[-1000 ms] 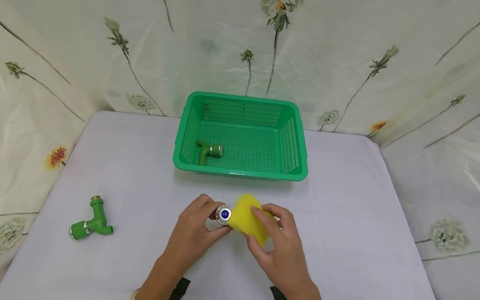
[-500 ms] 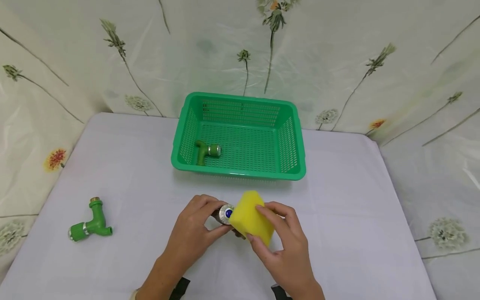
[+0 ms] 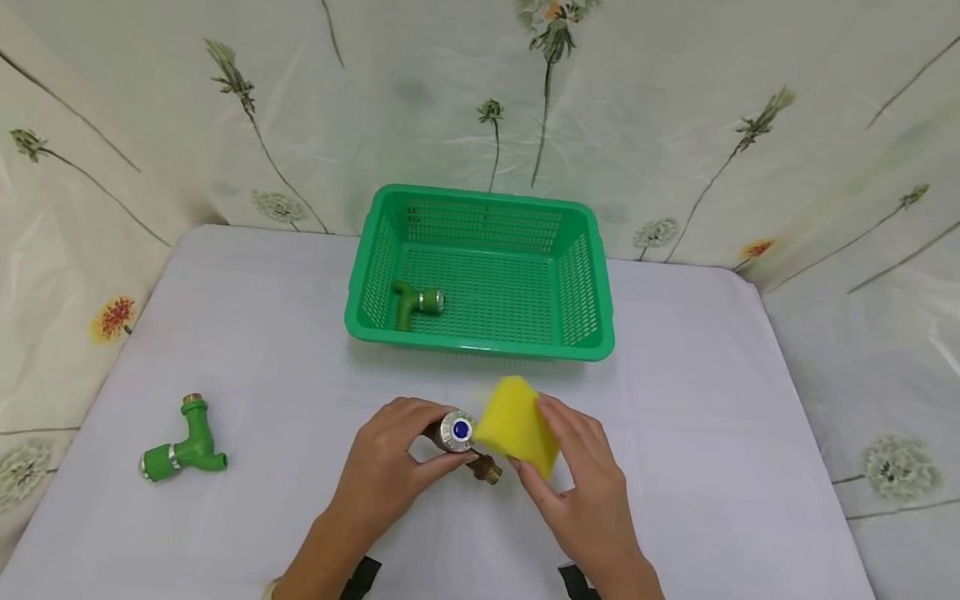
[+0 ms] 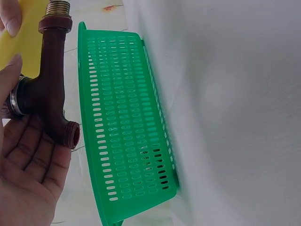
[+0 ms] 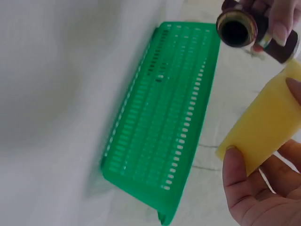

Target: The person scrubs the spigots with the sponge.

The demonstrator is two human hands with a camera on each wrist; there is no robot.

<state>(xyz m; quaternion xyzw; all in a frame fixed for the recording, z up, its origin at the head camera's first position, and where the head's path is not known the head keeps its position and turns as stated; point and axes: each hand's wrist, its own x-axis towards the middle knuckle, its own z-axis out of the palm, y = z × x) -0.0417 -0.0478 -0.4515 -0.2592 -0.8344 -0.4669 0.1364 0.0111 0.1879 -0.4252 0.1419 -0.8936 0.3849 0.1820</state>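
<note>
Above the table (image 3: pixel 675 400), in front of the green basket (image 3: pixel 480 275), the left hand (image 3: pixel 386 467) grips a brown faucet (image 3: pixel 461 437). The right hand (image 3: pixel 577 483) holds a yellow sponge (image 3: pixel 517 425) against it.

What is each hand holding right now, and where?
Left hand grips the brown metal tap by its body; right hand pinches the yellow sponge by its edges.

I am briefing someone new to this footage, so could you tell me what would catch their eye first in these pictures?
Most striking is the bright yellow sponge that the right hand holds beside a dark brown tap gripped by the left hand, at the table's near edge. Behind them stands a green basket with one green tap inside, and another green tap lies on the white table at far left.
</note>
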